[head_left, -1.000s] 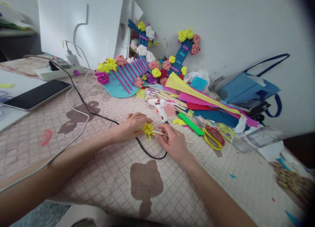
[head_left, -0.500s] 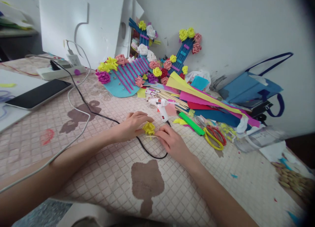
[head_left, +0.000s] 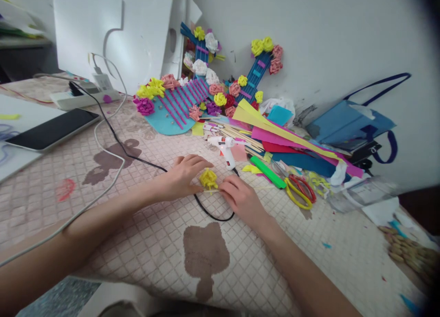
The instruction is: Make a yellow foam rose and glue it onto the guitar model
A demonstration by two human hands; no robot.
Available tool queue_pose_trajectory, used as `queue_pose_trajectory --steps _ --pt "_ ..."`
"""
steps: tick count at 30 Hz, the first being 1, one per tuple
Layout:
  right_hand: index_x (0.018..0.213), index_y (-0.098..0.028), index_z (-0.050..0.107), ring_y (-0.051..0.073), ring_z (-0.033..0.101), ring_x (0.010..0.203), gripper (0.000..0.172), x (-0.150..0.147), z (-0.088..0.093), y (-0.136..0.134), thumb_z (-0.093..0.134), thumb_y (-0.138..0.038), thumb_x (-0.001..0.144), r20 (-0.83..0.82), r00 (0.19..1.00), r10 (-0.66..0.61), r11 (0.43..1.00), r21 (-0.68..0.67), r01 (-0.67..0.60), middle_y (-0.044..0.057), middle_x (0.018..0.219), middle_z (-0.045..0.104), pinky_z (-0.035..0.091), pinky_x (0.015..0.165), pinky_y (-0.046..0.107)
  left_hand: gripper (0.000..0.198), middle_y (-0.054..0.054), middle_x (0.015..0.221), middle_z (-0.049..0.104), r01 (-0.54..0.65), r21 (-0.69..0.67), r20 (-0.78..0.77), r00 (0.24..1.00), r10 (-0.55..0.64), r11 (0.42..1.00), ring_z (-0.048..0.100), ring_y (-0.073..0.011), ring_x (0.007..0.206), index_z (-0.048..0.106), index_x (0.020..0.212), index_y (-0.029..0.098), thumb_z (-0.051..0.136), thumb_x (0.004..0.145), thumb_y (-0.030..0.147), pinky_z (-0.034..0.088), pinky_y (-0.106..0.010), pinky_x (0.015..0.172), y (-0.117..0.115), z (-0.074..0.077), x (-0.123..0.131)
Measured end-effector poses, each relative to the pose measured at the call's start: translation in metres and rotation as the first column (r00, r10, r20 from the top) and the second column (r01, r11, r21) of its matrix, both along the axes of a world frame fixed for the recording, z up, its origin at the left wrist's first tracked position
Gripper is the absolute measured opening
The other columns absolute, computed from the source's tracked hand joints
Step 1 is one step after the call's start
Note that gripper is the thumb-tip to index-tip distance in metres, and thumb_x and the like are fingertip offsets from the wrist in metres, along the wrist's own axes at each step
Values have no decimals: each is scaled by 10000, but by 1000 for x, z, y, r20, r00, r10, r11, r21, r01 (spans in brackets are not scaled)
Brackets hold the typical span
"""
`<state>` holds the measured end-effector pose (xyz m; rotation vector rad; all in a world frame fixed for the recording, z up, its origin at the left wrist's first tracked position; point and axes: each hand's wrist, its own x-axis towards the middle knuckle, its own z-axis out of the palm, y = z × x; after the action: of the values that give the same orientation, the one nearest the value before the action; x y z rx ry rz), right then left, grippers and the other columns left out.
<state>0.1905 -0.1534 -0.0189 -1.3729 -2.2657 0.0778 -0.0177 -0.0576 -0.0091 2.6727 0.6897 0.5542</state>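
1. Right grip (head_left: 242, 200) pinches a thin pale stick (head_left: 213, 191), just right of the yellow paper flower (head_left: 208, 178).
2. Left grip (head_left: 184, 177), just left of that flower, has thumb and fingers parted; whether it touches the flower, I cannot tell.
3. Flower sits between both grips at the desk (head_left: 147, 243), stick along its near side.
4. White glue gun (head_left: 227, 152) is beyond the flower.

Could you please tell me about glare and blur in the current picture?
In the head view, a pale sheen lies on the white board; the upper-right corner is dark; the brown heap near the right edge looks smeared; the yellow flower shows only coarse detail.
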Motion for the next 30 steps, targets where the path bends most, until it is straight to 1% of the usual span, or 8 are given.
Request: queue_pose_trajectory --steps 3,6,16,22,24,26,28,30 --pt "942 -185 594 186 559 902 163 1 -1 0 432 -188 929 -1 1000 2 1000 -1 -2 77 970 585 482 792 314 530 -98 1216 550 -52 34 -1 999 52 998 471 -298 1149 457 1225 212 651 731 217 337 -467 913 1 -7 1" --pt "939 -201 594 180 562 883 168 1 -1 0 426 -198 933 12 1000 -7 1000 -9 7 67 960 589 486 779 311 516 -95 1177 571 -90 38 -6 996 90 995 495 -297 1117 466 1208 211 656 729 219 337 -462 901 0 -9 2" --pt "925 -209 593 176 568 852 168 3 -3 1 425 -205 929 33 999 -18 999 -42 19 56 929 586 491 743 307 447 -90 1140 583 -84 -1 -41 996 84 996 505 -280 1092 479 1170 199 643 756 242 349 -441 903 -6 -2 2" --pt "923 -213 575 176 570 871 136 4 -1 0 440 -197 918 -11 1000 -14 999 -48 13 52 938 589 485 747 299 522 -99 1187 562 -97 -6 -28 995 97 995 487 -299 1121 474 1189 200 686 714 241 350 -463 909 -10 1 4" --pt "927 -214 570 173 575 863 99 5 1 -1 473 -213 906 -56 997 -54 998 -24 53 46 931 595 478 729 287 551 -99 1194 555 -115 -22 -44 993 114 993 478 -305 1136 470 1197 197 700 698 241 343 -470 924 -11 3 4" --pt "929 -217 570 171 582 851 76 5 1 -1 512 -248 891 -84 989 -118 993 6 119 38 914 605 467 716 281 580 -106 1195 552 -149 -41 -68 987 146 988 472 -313 1145 459 1206 188 709 686 248 338 -478 931 -12 4 4" --pt "932 -219 573 170 590 853 90 4 1 0 549 -282 872 -69 983 -171 985 16 172 30 910 617 458 719 279 607 -113 1186 556 -180 -50 -88 981 175 982 474 -317 1139 441 1218 178 714 682 265 338 -484 925 -13 3 4" --pt "915 -218 577 173 595 858 97 2 0 2 579 -288 848 -20 981 -193 981 7 193 25 903 626 450 708 273 614 -111 1169 565 -194 -45 -93 978 189 980 483 -314 1122 423 1227 179 707 693 285 340 -482 915 -13 0 5"
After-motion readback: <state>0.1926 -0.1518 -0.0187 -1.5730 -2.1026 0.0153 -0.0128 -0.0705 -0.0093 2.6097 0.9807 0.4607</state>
